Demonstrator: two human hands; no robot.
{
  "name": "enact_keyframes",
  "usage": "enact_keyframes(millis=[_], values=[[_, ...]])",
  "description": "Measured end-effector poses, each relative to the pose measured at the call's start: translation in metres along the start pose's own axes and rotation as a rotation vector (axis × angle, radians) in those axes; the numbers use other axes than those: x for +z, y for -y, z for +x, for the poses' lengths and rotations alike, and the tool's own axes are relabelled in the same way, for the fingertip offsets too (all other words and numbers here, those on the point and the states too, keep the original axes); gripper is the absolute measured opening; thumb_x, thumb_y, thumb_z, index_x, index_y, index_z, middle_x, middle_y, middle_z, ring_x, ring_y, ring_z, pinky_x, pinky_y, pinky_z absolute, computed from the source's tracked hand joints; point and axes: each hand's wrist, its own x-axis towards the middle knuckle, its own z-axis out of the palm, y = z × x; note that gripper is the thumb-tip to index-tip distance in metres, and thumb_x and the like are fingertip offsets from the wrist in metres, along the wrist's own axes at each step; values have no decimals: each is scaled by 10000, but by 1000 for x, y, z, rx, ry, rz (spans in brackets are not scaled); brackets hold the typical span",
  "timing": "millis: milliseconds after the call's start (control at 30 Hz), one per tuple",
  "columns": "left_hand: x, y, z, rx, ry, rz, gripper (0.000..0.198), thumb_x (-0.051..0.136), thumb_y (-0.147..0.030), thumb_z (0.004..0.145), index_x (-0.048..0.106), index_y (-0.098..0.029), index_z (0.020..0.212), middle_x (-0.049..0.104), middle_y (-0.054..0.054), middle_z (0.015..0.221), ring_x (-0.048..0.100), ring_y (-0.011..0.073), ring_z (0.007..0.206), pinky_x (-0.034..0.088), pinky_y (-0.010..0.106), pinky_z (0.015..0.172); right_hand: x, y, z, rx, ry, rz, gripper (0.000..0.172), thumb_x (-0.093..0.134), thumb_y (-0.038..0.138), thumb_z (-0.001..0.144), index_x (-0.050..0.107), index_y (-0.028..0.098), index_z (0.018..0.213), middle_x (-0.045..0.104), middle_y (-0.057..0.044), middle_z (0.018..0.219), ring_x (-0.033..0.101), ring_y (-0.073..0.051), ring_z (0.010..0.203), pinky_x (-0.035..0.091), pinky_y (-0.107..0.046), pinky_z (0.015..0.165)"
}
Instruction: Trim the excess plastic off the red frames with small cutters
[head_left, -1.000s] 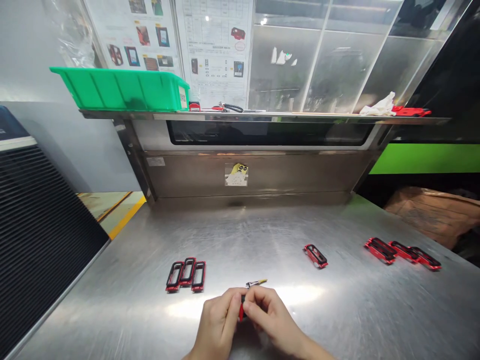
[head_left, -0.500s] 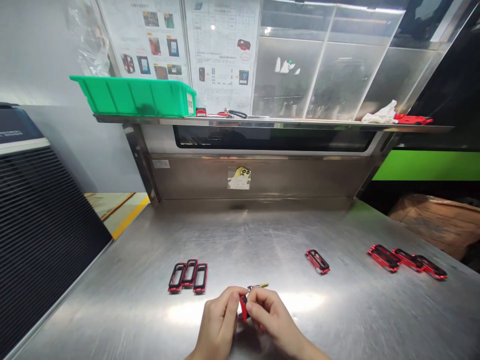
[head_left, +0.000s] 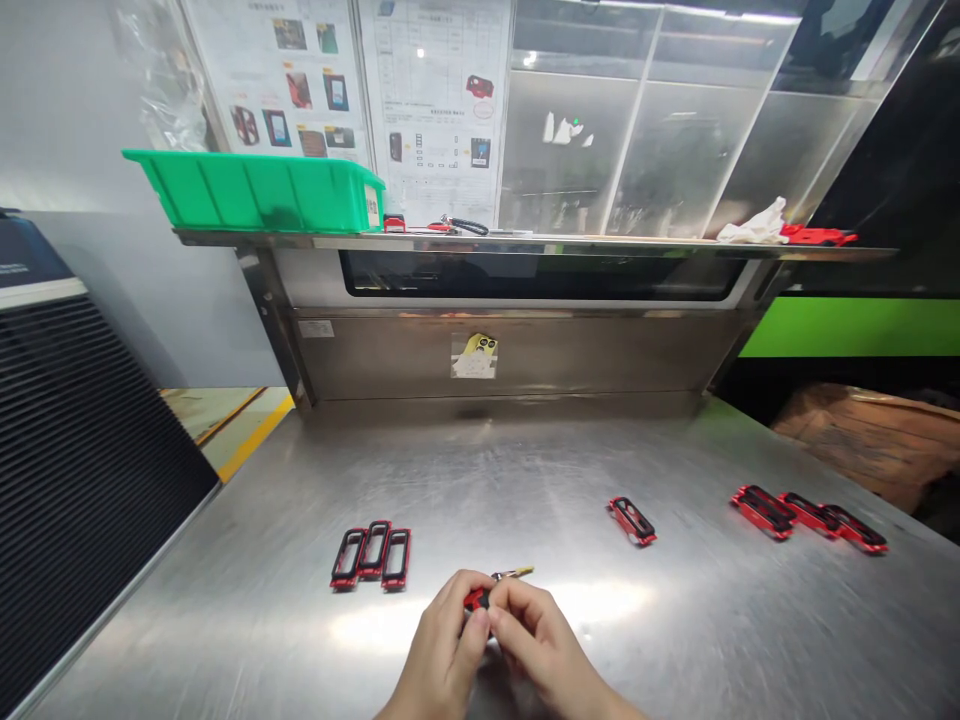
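Low in the middle of the steel table (head_left: 525, 470), my left hand (head_left: 442, 655) and my right hand (head_left: 536, 640) meet, both pinched on one small red and black frame part (head_left: 475, 600). Most of that part is hidden by my fingers. Just beyond my fingertips lies a small metal tool with a yellow tip (head_left: 514, 574). To the left, three red and black frames (head_left: 372, 555) lie side by side. One single frame (head_left: 632, 521) lies to the right of my hands.
Three more red frames (head_left: 810, 512) lie in a row near the table's right edge. A shelf (head_left: 525, 242) above holds a green bin (head_left: 259, 190), small tools and a white cloth (head_left: 754, 226). A black ribbed unit (head_left: 82, 440) stands left; brown packaging (head_left: 870, 440) right.
The red part between my fingers has turned from upright to flatter, and my hands have shifted slightly. The view moved a little; the parts on the table stayed put.
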Motion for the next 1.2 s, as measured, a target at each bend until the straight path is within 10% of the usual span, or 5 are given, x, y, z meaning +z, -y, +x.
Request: enact_keyframes(millis=[1200], values=[[4, 4, -4, -59, -53, -138, 476, 229, -527, 930, 537, -174, 846, 564, 52, 815, 544, 197, 789, 402, 294, 759, 6, -14, -5, -170, 52, 26, 463, 435, 593, 929, 372, 176, 739, 352, 8, 680, 319, -130, 617, 291, -219, 573]])
